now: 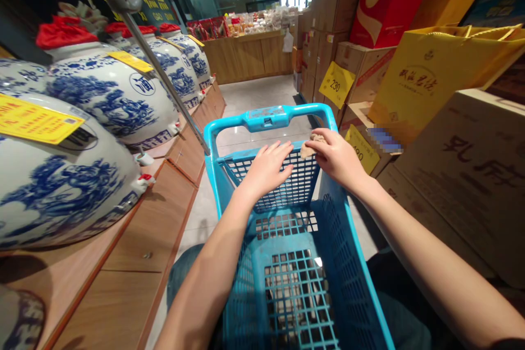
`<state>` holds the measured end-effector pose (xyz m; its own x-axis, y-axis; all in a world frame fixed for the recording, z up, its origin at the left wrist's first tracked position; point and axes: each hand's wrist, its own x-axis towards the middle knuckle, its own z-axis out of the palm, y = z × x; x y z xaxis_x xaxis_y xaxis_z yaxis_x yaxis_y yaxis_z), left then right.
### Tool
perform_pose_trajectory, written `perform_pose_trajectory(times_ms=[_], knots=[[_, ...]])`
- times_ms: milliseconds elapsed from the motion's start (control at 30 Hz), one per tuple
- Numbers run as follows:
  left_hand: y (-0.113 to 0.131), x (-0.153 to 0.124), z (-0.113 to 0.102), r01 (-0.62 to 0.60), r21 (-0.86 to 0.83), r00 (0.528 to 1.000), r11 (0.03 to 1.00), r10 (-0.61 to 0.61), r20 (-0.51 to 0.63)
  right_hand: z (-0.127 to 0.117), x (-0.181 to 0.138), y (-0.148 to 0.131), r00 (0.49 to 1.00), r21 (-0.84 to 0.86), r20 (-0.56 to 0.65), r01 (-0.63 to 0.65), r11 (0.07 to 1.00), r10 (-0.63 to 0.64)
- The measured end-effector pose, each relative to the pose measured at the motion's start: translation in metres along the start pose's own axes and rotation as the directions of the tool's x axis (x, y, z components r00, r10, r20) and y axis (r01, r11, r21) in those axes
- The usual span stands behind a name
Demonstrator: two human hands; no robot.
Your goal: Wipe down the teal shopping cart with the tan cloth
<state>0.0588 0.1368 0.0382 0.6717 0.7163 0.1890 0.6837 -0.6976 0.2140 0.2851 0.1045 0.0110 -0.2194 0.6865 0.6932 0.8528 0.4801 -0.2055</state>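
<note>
A blue plastic shopping basket [353,284] with a mesh grid and a raised handle [266,117] stands in front of me in a shop aisle. My left hand [266,167] lies flat on the basket's mesh end wall, fingers stretched out and spread. My right hand [336,156] is closed on a small tan cloth [308,147] and presses it against the top of that same wall, just below the handle. The inside of the basket holds nothing that I can make out.
Large blue-and-white ceramic jars [110,93] with red cloth tops and yellow labels line a wooden shelf [135,251] on the left. A metal pole [164,76] slants in front of them. Cardboard boxes [471,175], a yellow bag [435,74] and price tags stack on the right.
</note>
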Motion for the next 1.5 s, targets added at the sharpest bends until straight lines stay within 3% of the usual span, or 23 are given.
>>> perform_pose_trajectory(times_ms=[167, 300, 400, 500, 567, 867, 1067, 1167, 1300, 1400, 1500], knots=[[-0.001, -0.001, 0.001, -0.012, -0.003, 1.000, 1.000, 0.012, -0.012, 0.001, 0.000, 0.000, 1.000, 0.069, 0.008, 0.024, 0.997, -0.025], [-0.002, -0.001, 0.002, -0.018, -0.006, 0.999, 1.000, 0.018, -0.027, 0.001, 0.000, -0.001, 1.000, 0.007, 0.010, 0.022, 1.000, -0.022], [-0.002, -0.001, 0.002, -0.012, -0.002, 1.000, 1.000, 0.012, -0.020, 0.000, 0.000, -0.002, 0.998, 0.078, 0.018, 0.053, 0.996, -0.054], [-0.001, -0.001, 0.001, -0.004, -0.003, 1.000, 1.000, 0.004, -0.005, 0.000, 0.000, -0.002, 0.999, -0.007, -0.029, 0.017, 1.000, -0.017], [-0.001, -0.001, 0.001, -0.001, -0.010, 1.000, 1.000, 0.001, -0.006, 0.000, -0.001, -0.001, 1.000, -0.063, 0.011, 0.015, 0.998, -0.015], [0.001, -0.001, -0.001, 0.011, -0.006, 1.000, 1.000, -0.011, 0.003, -0.001, -0.004, -0.003, 0.998, -0.040, 0.048, 0.036, 0.999, -0.034], [0.000, -0.001, -0.001, 0.011, 0.003, 1.000, 1.000, -0.011, 0.013, -0.003, -0.002, 0.005, 0.996, -0.092, -0.049, 0.072, 0.993, -0.077], [0.001, -0.001, -0.001, 0.011, 0.003, 1.000, 1.000, -0.011, 0.008, -0.003, -0.002, 0.006, 0.997, -0.028, 0.006, 0.081, 0.996, -0.081], [0.000, -0.002, -0.001, 0.006, 0.002, 1.000, 1.000, -0.006, 0.005, -0.003, -0.003, 0.005, 0.996, 0.006, -0.044, 0.078, 0.997, -0.077], [-0.001, -0.002, 0.000, 0.004, 0.000, 1.000, 1.000, -0.004, 0.000, -0.004, -0.003, 0.006, 0.994, 0.064, 0.002, 0.107, 0.992, -0.108], [-0.001, -0.002, 0.000, 0.003, 0.000, 1.000, 1.000, -0.003, 0.001, -0.005, -0.002, 0.009, 0.994, 0.089, -0.064, 0.093, 0.992, -0.088]])
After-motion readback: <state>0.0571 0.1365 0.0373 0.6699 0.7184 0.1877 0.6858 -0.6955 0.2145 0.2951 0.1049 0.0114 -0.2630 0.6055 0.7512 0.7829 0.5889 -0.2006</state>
